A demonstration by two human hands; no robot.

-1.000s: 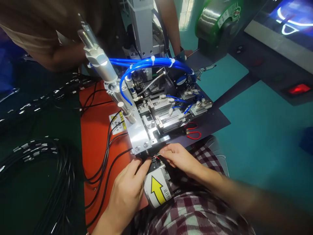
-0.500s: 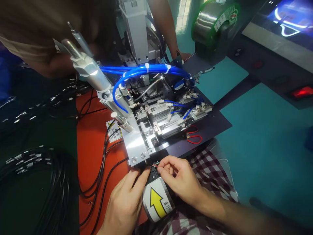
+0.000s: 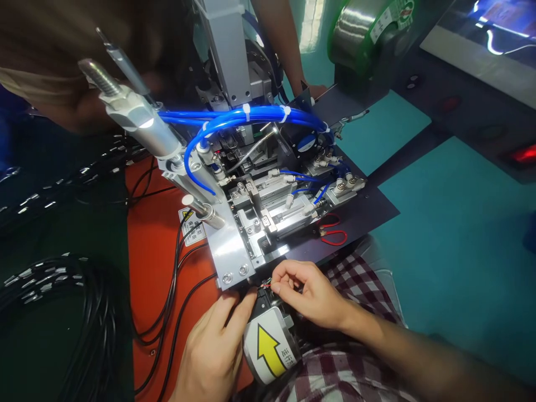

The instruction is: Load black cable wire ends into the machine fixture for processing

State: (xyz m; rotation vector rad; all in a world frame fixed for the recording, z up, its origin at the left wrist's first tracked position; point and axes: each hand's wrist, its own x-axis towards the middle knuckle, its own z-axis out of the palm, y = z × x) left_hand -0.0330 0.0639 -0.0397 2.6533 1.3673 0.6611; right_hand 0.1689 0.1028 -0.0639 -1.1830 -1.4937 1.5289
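Observation:
My right hand [image 3: 312, 293] is closed in a pinch on thin wires [image 3: 266, 286], with a bit of red showing between the hands. My left hand [image 3: 215, 340] rests beside a small black fixture [image 3: 262, 305], its fingertips pressed together near the other end of the wires. Whatever those left fingers grip is hidden. Under the fixture sits a rounded housing with a white label and a yellow arrow [image 3: 269, 349]. Just beyond both hands is the metal plate [image 3: 228, 248] of a machine with small cylinders and clamps.
Blue air tubes [image 3: 263, 114] arch over the machine. Red-handled scissors [image 3: 334, 237] lie by its right edge. Black cables [image 3: 178, 279] cross the orange surface [image 3: 144, 251], and more are coiled at left [image 3: 96, 312]. A solder wire spool [image 3: 355, 33] stands behind. Another person's arm [image 3: 282, 44] reaches down at the back.
My right hand has shifted slightly up and right, still pinching the wires. My left hand stays at the fixture. The view has moved a little.

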